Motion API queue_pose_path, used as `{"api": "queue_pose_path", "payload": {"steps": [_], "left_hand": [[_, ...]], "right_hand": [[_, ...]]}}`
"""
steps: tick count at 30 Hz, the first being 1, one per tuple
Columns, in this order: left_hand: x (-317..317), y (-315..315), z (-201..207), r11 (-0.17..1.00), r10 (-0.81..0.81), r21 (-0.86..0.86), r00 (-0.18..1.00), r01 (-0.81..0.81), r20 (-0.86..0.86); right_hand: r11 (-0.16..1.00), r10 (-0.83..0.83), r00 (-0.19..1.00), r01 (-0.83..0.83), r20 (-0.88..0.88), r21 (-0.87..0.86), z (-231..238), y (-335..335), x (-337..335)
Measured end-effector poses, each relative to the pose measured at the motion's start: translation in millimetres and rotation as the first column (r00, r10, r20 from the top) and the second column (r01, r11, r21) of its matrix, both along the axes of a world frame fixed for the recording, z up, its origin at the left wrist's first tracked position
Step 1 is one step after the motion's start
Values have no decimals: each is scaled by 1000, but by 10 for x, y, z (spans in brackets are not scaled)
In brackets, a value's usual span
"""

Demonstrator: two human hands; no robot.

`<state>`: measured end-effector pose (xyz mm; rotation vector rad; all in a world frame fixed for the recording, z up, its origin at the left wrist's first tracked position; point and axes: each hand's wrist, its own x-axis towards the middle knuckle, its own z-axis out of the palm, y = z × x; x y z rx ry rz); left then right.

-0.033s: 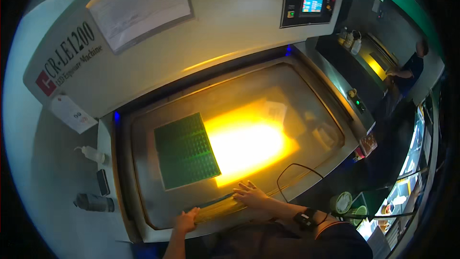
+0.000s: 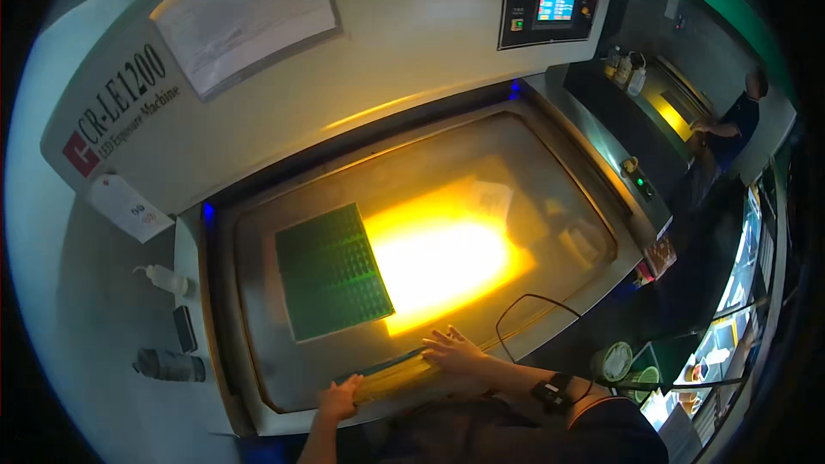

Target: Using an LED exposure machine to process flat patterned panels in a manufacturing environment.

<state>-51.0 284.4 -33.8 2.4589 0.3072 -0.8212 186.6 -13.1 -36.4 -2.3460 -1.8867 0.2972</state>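
My left hand [image 2: 342, 397] is closed on the left end of a yellow translucent sheet [image 2: 391, 381], seen nearly edge-on at the front of the machine's bed. At the sheet's other end is my right hand [image 2: 453, 351], its fingers stretched out and apart, touching it. Farther in, a green patterned circuit panel [image 2: 331, 275] lies flat on the glass bed [image 2: 275, 369]. Bright yellow light glares on the bed to the panel's right. Neither hand touches the panel. The undersides of both hands are hidden.
A metal frame [image 2: 225, 361] borders the bed, and a thin dark cable [image 2: 537, 296] loops over its front edge. Along the left side are a squeeze bottle [image 2: 163, 277], a phone [image 2: 184, 328] and a grey bottle [image 2: 170, 364]. Another person [image 2: 737, 125] works at the far right.
The view has shifted slightly. My left hand has moved a little to the right, and the yellow sheet is tilted slightly more into view. The green panel stays put.
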Motion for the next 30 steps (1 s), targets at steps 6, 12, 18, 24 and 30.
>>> {"api": "queue_pose_path", "payload": {"steps": [6, 12, 18, 24, 30], "left_hand": [[338, -104, 101, 961, -85, 267, 995, 70, 45], [2265, 1330, 509, 988, 108, 111, 994, -110, 32], [3722, 2530, -140, 866, 25, 473, 959, -161, 281], [4588, 3353, -509, 820, -46, 537, 912, -199, 408], [4512, 3021, -78, 826, 24, 533, 956, -183, 292]], "right_hand": [[998, -31, 995, 37, -99, 52, 45, 36, 265], [993, -113, 962, 119, -249, 10, -229, 1419, 2022], [983, -180, 979, 181, 92, -6, -351, 2812, 3375], [972, -232, 959, 222, 163, 79, -508, 3727, 4315], [979, -199, 961, 186, 194, 83, -618, 3469, 4224]]}}
